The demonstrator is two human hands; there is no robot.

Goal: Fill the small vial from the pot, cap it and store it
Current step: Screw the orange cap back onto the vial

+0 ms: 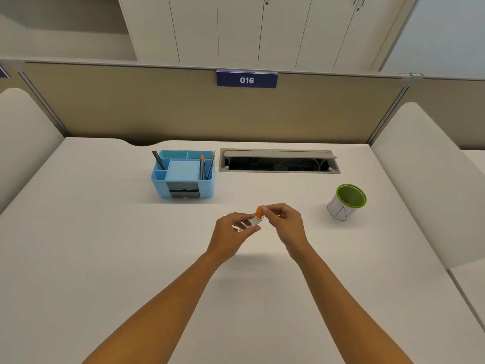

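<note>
Both bare forearms extend over the white desk surface [105,245]. The left hand [231,232] holds the small clear glass vial [252,222] above the desk, tilted with its mouth up and to the right. The vial body lies between the left thumb and curled fingers [242,219], which are closed around it. The orange cap [259,211] sits at the vial mouth; whether it is fully seated cannot be determined at this size. The right hand [284,222] pinches the cap between thumb and fingertips, with the remaining fingers curled in.

The white cylindrical pot with a green rim [346,202] stands upright on the desk, right of the vial and slightly farther back, well apart from both hands. The light blue plastic desk organiser [183,174], with pencils in its compartments, stands behind and left of the vial. A grey cable hatch [279,161] lies open behind the vial, right of the organiser. A blue plate reading "016" [246,80] hangs on the partition beyond.
</note>
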